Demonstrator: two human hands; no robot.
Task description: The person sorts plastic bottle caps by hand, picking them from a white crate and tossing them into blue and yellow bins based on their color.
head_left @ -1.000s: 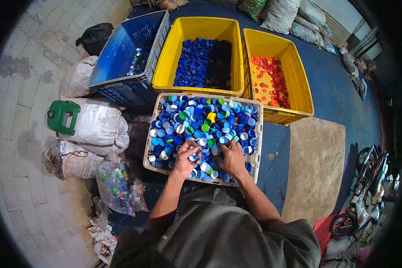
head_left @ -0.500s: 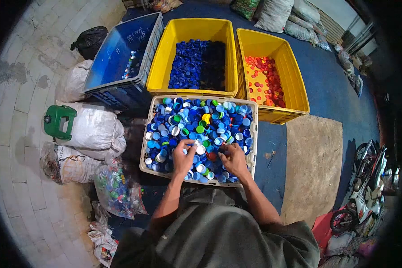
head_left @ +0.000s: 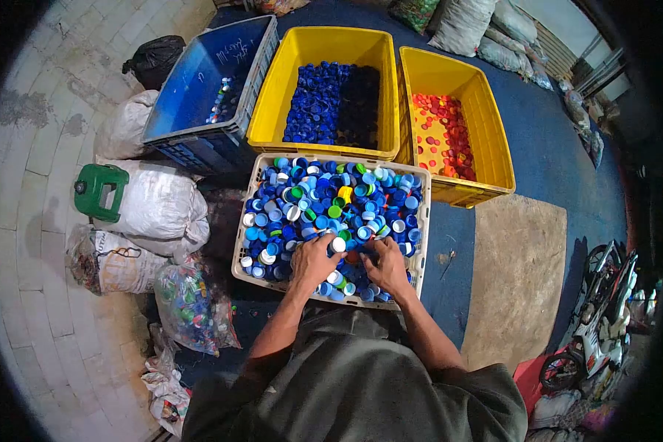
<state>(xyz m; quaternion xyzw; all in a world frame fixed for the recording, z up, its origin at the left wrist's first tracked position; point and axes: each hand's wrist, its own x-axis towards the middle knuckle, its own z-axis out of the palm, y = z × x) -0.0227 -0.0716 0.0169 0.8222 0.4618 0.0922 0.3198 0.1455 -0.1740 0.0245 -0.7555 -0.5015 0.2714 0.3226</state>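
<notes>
A shallow white crate point(head_left: 240, 243) full of plastic bottle caps, mostly blue with some white, green and a yellow one point(head_left: 344, 194), lies in front of me. My left hand point(head_left: 314, 261) is over the near half of the crate, its fingers closed around a white bottle cap point(head_left: 337, 244). Opposite it, my right hand point(head_left: 385, 267) reaches down among the caps with bent fingers. What lies between those fingertips is hidden. Below and between the hands, a green cap point(head_left: 341, 283) shows among blue and white ones.
Beyond the crate stand a blue bin point(head_left: 177, 96) with a few caps, a yellow bin point(head_left: 272, 81) of dark blue caps and another yellow bin point(head_left: 493, 110) of red caps. Sacks point(head_left: 158, 206) and a green jerrycan point(head_left: 88, 193) line the left. A motorcycle point(head_left: 593, 324) is at right.
My left hand has shifted right and slightly down, still with a white cap at its fingers. My right hand has moved a little down and right. The camera view has shifted slightly.
</notes>
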